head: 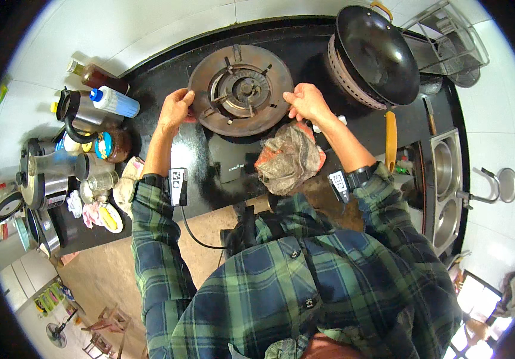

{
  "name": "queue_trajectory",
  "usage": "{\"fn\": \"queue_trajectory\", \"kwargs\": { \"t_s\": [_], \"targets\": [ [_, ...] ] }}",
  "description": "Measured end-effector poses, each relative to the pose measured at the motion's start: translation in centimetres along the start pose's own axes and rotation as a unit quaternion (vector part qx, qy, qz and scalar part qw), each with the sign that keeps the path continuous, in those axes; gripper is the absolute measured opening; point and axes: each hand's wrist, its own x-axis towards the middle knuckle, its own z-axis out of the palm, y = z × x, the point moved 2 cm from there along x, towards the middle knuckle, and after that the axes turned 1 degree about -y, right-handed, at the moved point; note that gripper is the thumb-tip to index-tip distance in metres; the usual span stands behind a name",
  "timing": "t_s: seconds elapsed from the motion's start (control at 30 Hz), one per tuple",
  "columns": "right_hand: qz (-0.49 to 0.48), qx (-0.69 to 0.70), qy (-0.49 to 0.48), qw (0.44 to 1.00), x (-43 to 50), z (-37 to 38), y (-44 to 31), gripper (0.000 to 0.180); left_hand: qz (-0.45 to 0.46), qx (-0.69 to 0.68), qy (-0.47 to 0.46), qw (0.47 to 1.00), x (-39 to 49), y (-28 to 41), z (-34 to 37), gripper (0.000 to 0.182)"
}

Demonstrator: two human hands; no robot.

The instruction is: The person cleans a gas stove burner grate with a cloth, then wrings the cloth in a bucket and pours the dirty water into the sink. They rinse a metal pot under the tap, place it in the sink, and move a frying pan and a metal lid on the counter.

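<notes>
A round, rust-stained metal gas-stove ring (199, 103) surrounds the burner (247, 89) on the black cooktop (233, 164). My left hand (176, 110) grips its left rim, thumb on top. On the opposite side my right hand (307, 104) pinches the right rim between thumb and fingers. The fingers under the rim are partly hidden, and whether the ring is lifted off the cooktop I cannot tell. A crumpled, dirty grey-and-orange cloth (291, 159) lies just in front of the ring, below my right hand.
At the right, a black wok (376, 54) with a wooden handle (390, 141) rests on a second stove ring (345, 78). Beyond it are a wire rack (450, 45) and a steel sink (443, 202). Bottles, a kettle (89, 114) and jars (118, 146) crowd the left.
</notes>
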Motion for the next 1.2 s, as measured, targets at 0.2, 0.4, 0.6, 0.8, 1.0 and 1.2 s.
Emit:
{"fn": "queue_trajectory", "kwargs": {
  "t_s": [0.2,0.4,0.6,0.8,1.0,1.2],
  "targets": [
    [0.019,0.113,-0.042,0.993,-1.4,1.1,0.1,0.023,0.004,0.042,0.006,0.999,1.4,0.7,-0.7,0.040],
    [0.017,0.152,-0.041,0.987,-2.1,1.0,-0.2,0.025,0.039,0.087,-0.003,0.995,2.3,1.0,-0.9,0.041],
    [0.003,0.147,-0.065,0.987,-2.1,1.6,0.5,0.026,0.041,0.081,0.009,0.996,3.3,0.7,-0.7,0.043],
    [0.026,0.197,-0.051,0.979,-3.2,1.9,1.3,0.023,0.056,0.125,-0.020,0.990,5.0,1.2,-0.2,0.043],
    [0.039,0.250,-0.113,0.961,-4.6,1.7,1.4,0.028,0.105,0.113,-0.029,0.988,6.4,1.9,0.6,0.040],
    [0.050,0.341,-0.118,0.931,-2.7,-0.2,2.1,0.030,0.112,0.117,-0.085,0.983,7.9,3.4,0.8,0.041]
  ]
}}
